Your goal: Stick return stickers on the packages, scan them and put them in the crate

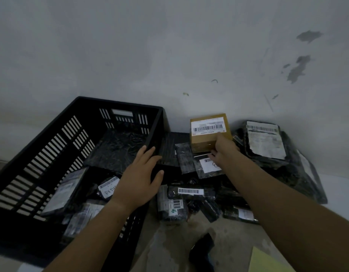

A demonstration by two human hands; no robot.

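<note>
A black slatted crate point(51, 146) stands on the left and holds several black wrapped packages, one with a white label point(109, 187) reading "RETUR". My left hand point(140, 177) rests open on the crate's right rim. To the right lies a pile of black packages point(191, 195) with barcode labels. A small brown cardboard box point(208, 126) with a barcode label sits at the back of the pile. My right hand point(223, 149) grips the box's near right corner.
A large black package point(266, 142) with a white shipping label lies at the right by the grey wall. A dark scanner-like device point(203, 250) and a yellow pad point(268, 262) lie on the floor near the bottom edge.
</note>
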